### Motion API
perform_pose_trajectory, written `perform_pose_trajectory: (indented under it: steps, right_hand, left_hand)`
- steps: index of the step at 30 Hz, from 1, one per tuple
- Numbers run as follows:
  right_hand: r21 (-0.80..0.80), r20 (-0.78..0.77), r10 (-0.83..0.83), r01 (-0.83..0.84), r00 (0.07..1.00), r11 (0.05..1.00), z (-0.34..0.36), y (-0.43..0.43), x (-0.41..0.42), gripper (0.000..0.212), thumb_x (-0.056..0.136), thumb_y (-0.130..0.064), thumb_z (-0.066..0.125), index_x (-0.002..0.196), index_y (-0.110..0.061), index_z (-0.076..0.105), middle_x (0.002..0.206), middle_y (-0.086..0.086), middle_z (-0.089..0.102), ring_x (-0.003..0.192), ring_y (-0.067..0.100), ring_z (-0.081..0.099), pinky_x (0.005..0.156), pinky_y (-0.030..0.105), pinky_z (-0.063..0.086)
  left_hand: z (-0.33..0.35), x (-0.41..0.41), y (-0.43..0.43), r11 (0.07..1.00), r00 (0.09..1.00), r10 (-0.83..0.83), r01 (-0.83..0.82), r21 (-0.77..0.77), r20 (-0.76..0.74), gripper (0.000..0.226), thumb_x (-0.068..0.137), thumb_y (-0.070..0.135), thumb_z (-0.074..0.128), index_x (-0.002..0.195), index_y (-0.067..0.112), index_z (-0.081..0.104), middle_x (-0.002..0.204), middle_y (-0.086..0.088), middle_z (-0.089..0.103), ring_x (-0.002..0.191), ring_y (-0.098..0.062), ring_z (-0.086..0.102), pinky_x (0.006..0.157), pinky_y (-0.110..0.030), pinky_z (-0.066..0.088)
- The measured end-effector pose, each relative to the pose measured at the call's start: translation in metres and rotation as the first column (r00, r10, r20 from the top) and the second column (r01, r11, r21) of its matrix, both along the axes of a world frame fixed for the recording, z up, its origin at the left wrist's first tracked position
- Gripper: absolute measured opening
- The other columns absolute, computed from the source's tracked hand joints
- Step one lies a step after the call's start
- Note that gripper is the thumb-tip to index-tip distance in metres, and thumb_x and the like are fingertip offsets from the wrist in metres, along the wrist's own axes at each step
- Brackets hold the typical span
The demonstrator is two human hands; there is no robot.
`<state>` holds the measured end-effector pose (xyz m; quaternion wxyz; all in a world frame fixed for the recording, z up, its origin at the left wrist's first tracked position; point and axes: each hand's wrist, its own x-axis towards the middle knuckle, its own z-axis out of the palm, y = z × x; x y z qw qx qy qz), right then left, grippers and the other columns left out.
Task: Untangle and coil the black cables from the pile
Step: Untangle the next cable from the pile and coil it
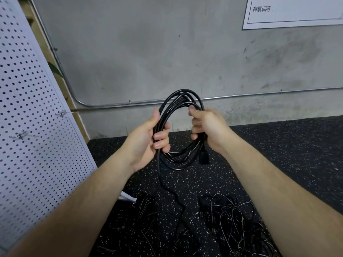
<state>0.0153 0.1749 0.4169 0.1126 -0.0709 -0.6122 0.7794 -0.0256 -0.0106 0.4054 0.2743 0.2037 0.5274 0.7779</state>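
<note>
At the centre of the frame we see a coiled black cable (171, 102) held up in the air between both hands. The left hand (148, 138) has its fingers curled round the coil's left side, and the right hand (207, 127) is clamped on its right side. A black plug (203, 158) hangs below the right hand, and a loose tail (161, 179) drops from the left hand to the speckled floor (278, 145). A tangled pile of black cables (233, 216) lies at the lower right. We read "有氧训练" on a white sign (261, 9) on the grey wall at the upper right. A white pegboard (27, 108) fills the left edge
</note>
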Motion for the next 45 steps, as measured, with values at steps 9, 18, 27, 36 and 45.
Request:
perform_pose_trajectory:
  steps: [9, 18, 27, 36, 45]
  right_hand:
    - [0.065, 0.029, 0.412, -0.413, 0.911, 0.908, -0.051, -0.009, 0.003, 0.078, 0.062, -0.002, 0.057, 0.139, -0.011, 0.046, 0.129, 0.007, 0.064, 0.125, 0.023, 0.059, 0.115, 0.042, 0.038]
    - [0.511, 0.65, 0.341, -0.723, 0.679, 0.465, -0.143, -0.047, 0.003, 0.036, 0.102, -0.025, 0.06, 0.137, -0.031, 0.058, 0.132, -0.011, 0.059, 0.107, 0.002, 0.057, 0.087, 0.017, 0.04]
    - [0.572, 0.597, 0.124, -0.529, 0.792, 0.627, -0.131, -0.017, -0.008, 0.038, 0.1, -0.049, 0.055, 0.106, -0.014, 0.069, 0.099, 0.0, 0.077, 0.09, 0.02, 0.073, 0.077, 0.03, 0.06]
    - [-0.143, 0.411, 0.183, -0.136, 0.893, 0.98, -0.04, 0.027, -0.008, 0.013, 0.093, -0.014, 0.06, 0.082, -0.014, 0.053, 0.063, -0.004, 0.05, 0.05, 0.007, 0.046, 0.041, 0.018, 0.04]
    - [-0.48, -0.055, 0.244, -0.24, 0.968, 0.844, 0.026, -0.014, 0.007, 0.017, 0.102, -0.004, 0.046, 0.091, 0.001, 0.058, 0.08, 0.008, 0.056, 0.066, 0.01, 0.05, 0.063, 0.025, 0.062]
  left_hand:
    - [0.003, -0.01, -0.003, 0.966, 0.961, 0.25, -0.239, 0.097, -0.116, 0.043, 0.106, 0.05, 0.038, 0.083, 0.017, 0.051, 0.057, 0.008, 0.026, 0.042, -0.008, 0.022, 0.044, -0.023, 0.025]
    - [0.015, -0.016, -0.025, 0.938, 0.931, 0.343, -0.332, 0.1, -0.129, 0.043, 0.109, 0.048, 0.033, 0.083, 0.017, 0.049, 0.055, 0.008, 0.026, 0.041, -0.007, 0.023, 0.041, -0.022, 0.027]
    - [0.01, -0.027, -0.06, 0.916, 0.88, 0.384, -0.401, -0.006, -0.281, 0.044, 0.108, 0.049, 0.032, 0.085, 0.016, 0.05, 0.058, 0.007, 0.028, 0.045, -0.01, 0.024, 0.046, -0.022, 0.028]
    - [-0.012, -0.024, -0.042, 0.854, 0.806, 0.197, -0.421, -0.307, -0.559, 0.047, 0.103, 0.055, 0.033, 0.093, 0.014, 0.053, 0.059, 0.012, 0.037, 0.053, -0.007, 0.036, 0.061, -0.028, 0.04]
    - [-0.033, -0.012, -0.01, 0.86, 0.819, 0.072, -0.34, -0.38, -0.57, 0.061, 0.082, 0.089, 0.038, 0.104, 0.034, 0.055, 0.084, -0.009, 0.053, 0.071, -0.011, 0.061, 0.08, -0.03, 0.047]
